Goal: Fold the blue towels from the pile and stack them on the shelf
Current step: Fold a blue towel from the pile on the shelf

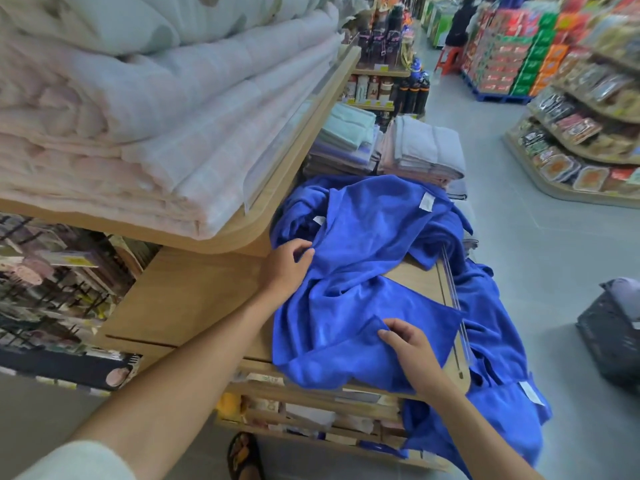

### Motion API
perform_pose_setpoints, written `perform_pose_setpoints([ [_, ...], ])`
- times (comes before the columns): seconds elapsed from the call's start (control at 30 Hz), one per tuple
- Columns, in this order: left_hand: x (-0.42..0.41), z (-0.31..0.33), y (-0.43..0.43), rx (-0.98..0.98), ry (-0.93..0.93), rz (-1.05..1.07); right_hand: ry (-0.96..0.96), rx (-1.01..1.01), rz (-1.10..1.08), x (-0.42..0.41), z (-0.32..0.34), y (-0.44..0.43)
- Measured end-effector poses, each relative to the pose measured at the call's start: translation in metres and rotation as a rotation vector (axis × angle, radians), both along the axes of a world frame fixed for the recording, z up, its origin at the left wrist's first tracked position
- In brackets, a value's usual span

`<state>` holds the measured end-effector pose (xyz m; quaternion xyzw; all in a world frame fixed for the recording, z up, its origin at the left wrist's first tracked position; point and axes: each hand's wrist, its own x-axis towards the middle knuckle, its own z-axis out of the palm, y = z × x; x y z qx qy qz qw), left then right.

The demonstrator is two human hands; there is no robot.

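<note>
On the wooden shelf [194,299] in the middle of the scene lies a crumpled pile of blue towels [363,244], some of them spilling over the right edge toward the floor. The left hand [287,265] pinches a fold at the pile's left side, fingers curled on the cloth. The right hand [410,344] grips a near fold of blue cloth. Folded quilts [138,116] fill the upper shelf on the far left, and folded grey towels [426,150] sit just beyond the pile.
</note>
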<state>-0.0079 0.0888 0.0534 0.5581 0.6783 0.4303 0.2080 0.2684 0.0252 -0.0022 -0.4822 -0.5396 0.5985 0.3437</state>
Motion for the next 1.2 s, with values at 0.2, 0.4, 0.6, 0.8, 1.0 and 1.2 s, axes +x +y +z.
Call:
perform_pose_setpoints([
  [0.2, -0.023, 0.009, -0.070, -0.493, -0.672, -0.408, 0.038, -0.003, 0.007, -0.002, 0.004, -0.002],
  [0.4, -0.022, -0.001, -0.050, -0.622, -0.746, -0.119, 0.016, 0.059, 0.041, -0.006, 0.003, 0.000],
  [0.6, 0.001, -0.007, -0.002, -0.428, -0.281, -0.062, 0.021, 0.087, 0.024, -0.008, 0.012, -0.004],
  [0.8, 0.047, 0.009, -0.001, -0.222, -0.274, -0.414, 0.011, 0.118, 0.027, -0.006, 0.013, -0.006],
  [1.0, 0.073, -0.010, -0.004, -0.310, 0.324, -0.557, 0.069, 0.107, 0.000, -0.005, 0.012, -0.005],
  [1.2, 0.100, -0.012, 0.004, -0.042, 0.620, -0.481, 0.075, 0.100, -0.002, -0.004, 0.011, -0.005],
])
